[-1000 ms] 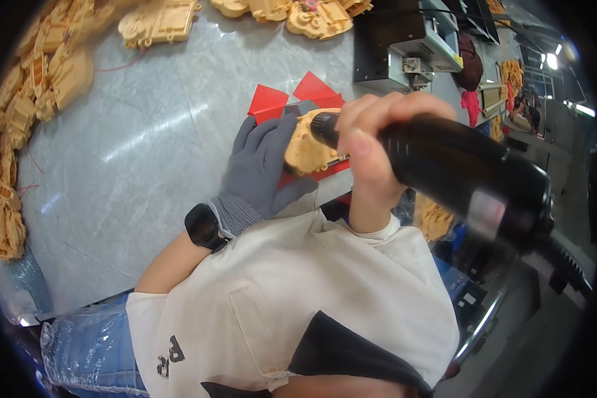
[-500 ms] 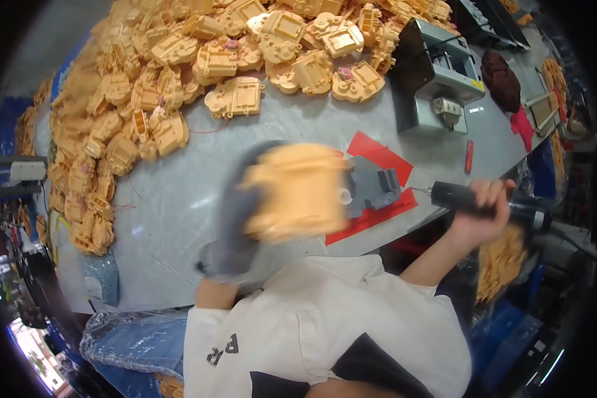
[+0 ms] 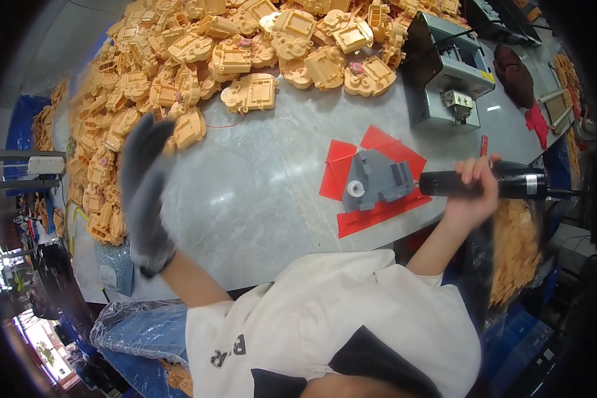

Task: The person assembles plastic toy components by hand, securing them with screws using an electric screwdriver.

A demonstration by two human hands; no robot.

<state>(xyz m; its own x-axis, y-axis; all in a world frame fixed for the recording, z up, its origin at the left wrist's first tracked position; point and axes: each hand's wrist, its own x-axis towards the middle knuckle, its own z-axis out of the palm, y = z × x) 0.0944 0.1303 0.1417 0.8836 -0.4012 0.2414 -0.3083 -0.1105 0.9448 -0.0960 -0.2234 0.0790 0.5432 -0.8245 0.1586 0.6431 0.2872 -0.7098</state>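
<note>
Once full, left hand [image 3: 144, 202] now empty.

Left one of hands [image 3: 146, 215] blurred; tan housing pile [image 3: 232, 56] cut by top edge.

Heaped tan housings [image 3: 251, 93], a corded power screwdriver [image 3: 519, 180] and grey fixture [image 3: 379, 178] show an assembly workshop.

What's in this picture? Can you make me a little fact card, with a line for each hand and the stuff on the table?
Left hand: grey glove, blurred, fingers spread, near the yellow parts
Right hand: bare, gripping a black power tool
Table: grey holder with a white ring on it
Around the holder: red pieces
Beyond, to the right: boxy machine
</note>
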